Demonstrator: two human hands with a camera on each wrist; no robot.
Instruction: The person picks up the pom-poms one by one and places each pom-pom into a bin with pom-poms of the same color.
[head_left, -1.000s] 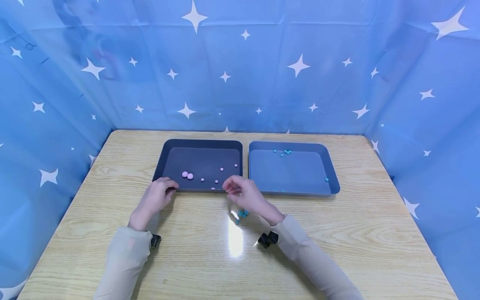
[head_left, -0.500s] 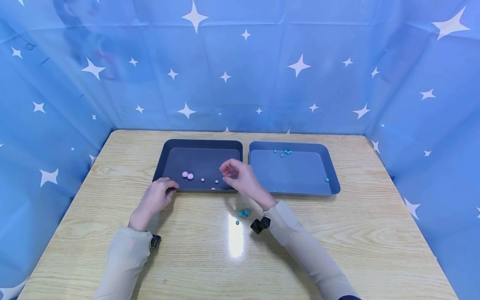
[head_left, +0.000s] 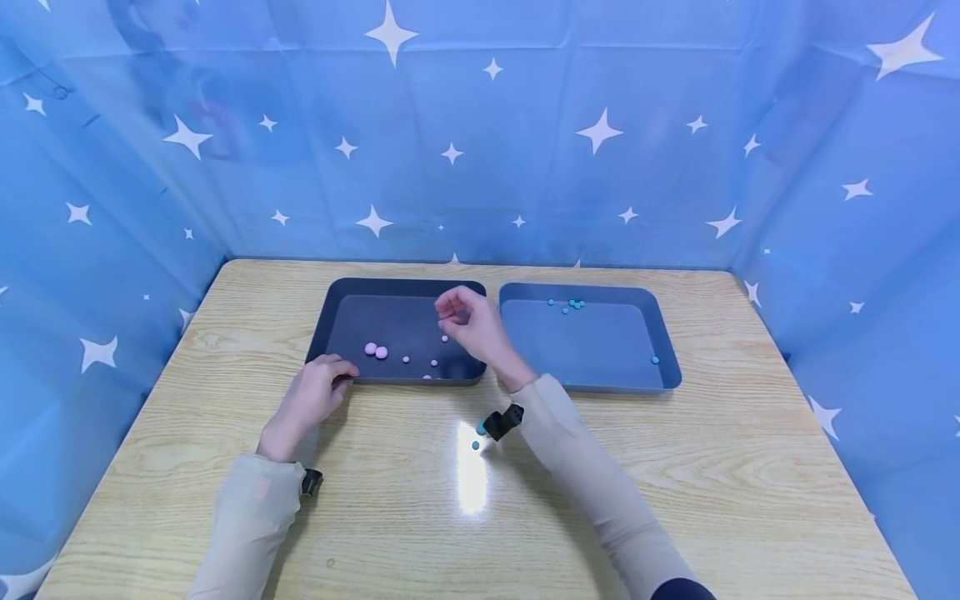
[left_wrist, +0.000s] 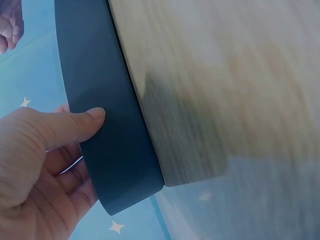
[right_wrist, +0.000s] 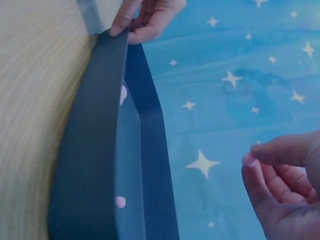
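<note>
My left hand (head_left: pixel 311 398) grips the near left wall of the dark tray (head_left: pixel 405 312). In the left wrist view the thumb (left_wrist: pixel 90 122) lies on the outside of that wall, with the fingers behind it. My right hand (head_left: pixel 476 329) is raised over the tray's right end. Between thumb and forefinger it pinches a small pink ball (right_wrist: pixel 248 159), seen in the right wrist view. Inside the dark tray lie two larger pink balls (head_left: pixel 377 351), touching, and several smaller ones, such as a pink ball (head_left: pixel 445 338) just below the right hand.
Right of the dark tray stands a blue-grey tray (head_left: pixel 585 346) with several turquoise balls (head_left: pixel 576 304), mostly by its far wall. More turquoise balls (head_left: pixel 476 445) lie on the wooden table (head_left: pixel 712 467) in front, partly hidden by the right wrist camera (head_left: pixel 504 422). A starry blue curtain encloses the table.
My right hand has moved from the dark tray's near right corner away from me, up over the tray's right end. The left hand has stayed on the tray wall.
</note>
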